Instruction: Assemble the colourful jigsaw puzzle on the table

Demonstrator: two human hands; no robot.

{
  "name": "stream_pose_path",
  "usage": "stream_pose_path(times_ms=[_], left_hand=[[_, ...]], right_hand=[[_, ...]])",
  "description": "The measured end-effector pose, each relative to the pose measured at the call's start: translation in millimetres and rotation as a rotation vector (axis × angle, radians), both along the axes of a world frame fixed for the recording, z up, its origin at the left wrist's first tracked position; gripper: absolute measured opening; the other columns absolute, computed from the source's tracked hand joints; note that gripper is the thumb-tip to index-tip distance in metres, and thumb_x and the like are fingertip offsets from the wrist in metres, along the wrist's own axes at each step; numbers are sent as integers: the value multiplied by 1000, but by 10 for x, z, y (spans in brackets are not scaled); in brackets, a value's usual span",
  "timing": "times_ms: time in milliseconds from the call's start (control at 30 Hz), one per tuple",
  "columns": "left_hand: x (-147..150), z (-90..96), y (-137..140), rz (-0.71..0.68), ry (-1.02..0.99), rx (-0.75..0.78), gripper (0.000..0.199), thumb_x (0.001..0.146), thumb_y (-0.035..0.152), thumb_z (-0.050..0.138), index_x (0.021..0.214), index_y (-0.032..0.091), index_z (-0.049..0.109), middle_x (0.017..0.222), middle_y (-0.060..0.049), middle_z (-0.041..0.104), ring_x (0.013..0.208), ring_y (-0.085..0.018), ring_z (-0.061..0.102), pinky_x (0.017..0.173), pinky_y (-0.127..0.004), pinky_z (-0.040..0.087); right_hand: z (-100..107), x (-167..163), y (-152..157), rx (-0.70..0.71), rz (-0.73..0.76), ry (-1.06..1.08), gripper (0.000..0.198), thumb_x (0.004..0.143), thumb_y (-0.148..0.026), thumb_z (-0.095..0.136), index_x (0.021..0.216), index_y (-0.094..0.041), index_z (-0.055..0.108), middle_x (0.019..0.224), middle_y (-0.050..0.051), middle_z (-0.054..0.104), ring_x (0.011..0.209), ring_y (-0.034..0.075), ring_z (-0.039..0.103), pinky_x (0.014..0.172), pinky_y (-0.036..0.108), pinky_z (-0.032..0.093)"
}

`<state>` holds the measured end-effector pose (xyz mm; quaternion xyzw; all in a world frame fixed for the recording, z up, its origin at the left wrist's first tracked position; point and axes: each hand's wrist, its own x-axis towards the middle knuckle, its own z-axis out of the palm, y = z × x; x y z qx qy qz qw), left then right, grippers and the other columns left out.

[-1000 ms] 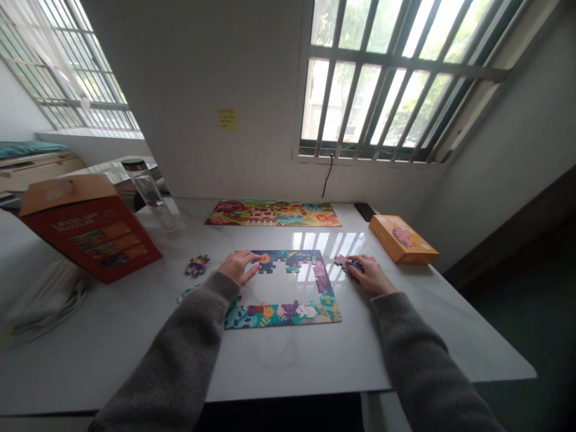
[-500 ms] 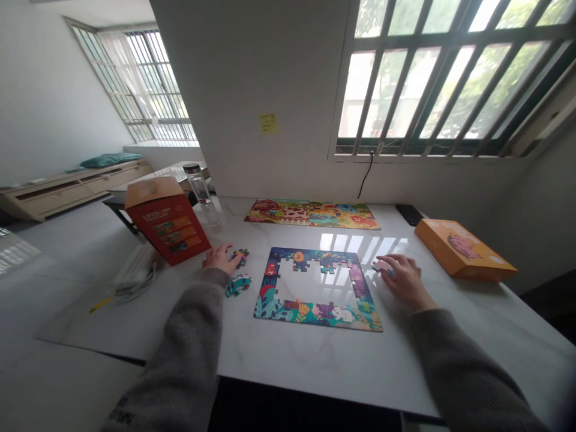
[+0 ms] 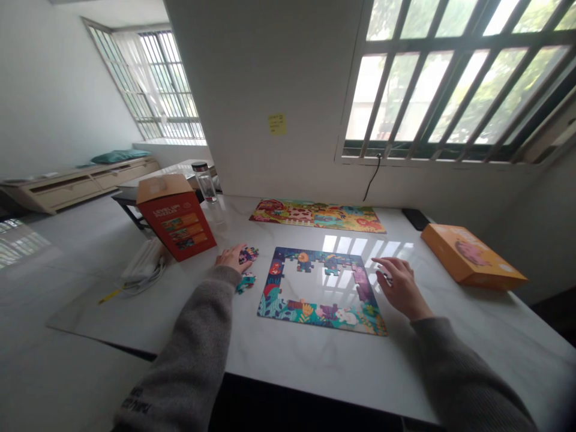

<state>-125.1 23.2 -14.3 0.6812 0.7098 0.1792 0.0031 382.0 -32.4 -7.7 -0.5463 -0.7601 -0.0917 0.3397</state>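
Observation:
A partly assembled jigsaw puzzle lies on the table, its border of animals and plants joined around a gap in the middle. My left hand rests to its left, fingers apart, touching a pile of loose puzzle pieces. Nearer to me, just below that hand, is a second small pile of teal pieces. At the puzzle's right side my right hand hovers low over the table with thumb and fingers apart. Small puzzle pieces show partly beneath its fingers; the palm hides the rest.
Behind the puzzle lie two joined colourful puzzles. A red puzzle box and a glass bottle stand at left, near a white cable bundle. An orange box and a black phone are at right.
The view has shifted slightly, moving the scene rightward. My left hand has moved a little over the upper pile of pieces. My right hand's fingers have lifted and spread, uncovering less of the pinkish piece.

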Motion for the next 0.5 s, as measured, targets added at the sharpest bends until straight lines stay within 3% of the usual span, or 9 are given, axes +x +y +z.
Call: stream_pose_path(times_ms=[167,333,500], left_hand=[[4,58,-36,45,-39,33,49,87,37,64,134,24,57,105,-9,73,105,-29,64,94,-43,45],[-19,-4,-42,62,43,13,51,83,48,66,128,25,62,121,-13,66,119,-36,55,97,-47,43],[-49,-24,-37,67,31,-59,38,88,42,60,122,26,65,124,-12,64,119,-36,53,97,-48,43]], right_hand=[[18,-11,5,-14,79,69,33,93,-27,49,123,-24,64,111,11,64,104,29,57,94,45,47],[51,-46,-18,-53,112,134,34,93,-29,49,124,-25,63,110,11,63,104,29,59,92,44,50],[74,-75,-39,-66,104,169,34,93,-31,48,123,-24,63,110,11,63,102,28,60,90,43,52]])
